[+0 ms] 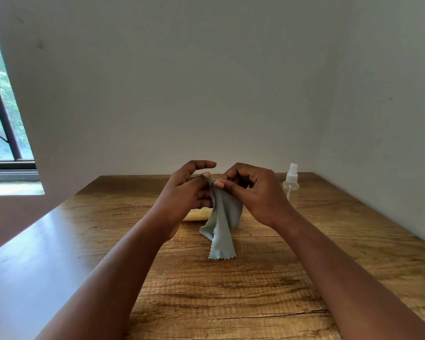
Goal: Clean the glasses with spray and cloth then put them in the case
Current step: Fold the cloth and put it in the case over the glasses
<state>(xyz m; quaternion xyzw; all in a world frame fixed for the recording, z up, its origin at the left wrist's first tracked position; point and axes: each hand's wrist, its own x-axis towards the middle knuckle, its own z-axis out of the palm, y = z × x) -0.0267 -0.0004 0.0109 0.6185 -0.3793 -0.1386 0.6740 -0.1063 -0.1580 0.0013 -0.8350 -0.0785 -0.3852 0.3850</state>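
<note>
Both hands are raised above the worktop. The right hand pinches the top edge of the grey-green cleaning cloth; the left hand grips the same edge with thumb and fingers, index finger extended. The cloth hangs down between them. The glasses are not visible and may lie hidden behind the hands. A pale yellow object, possibly the case, lies partly hidden behind the left hand.

Risk: the spray bottle stands just beside the right hand; a sideways sweep would probably topple it. The walls border the far and right edges. Open room lies toward the near edge.
</note>
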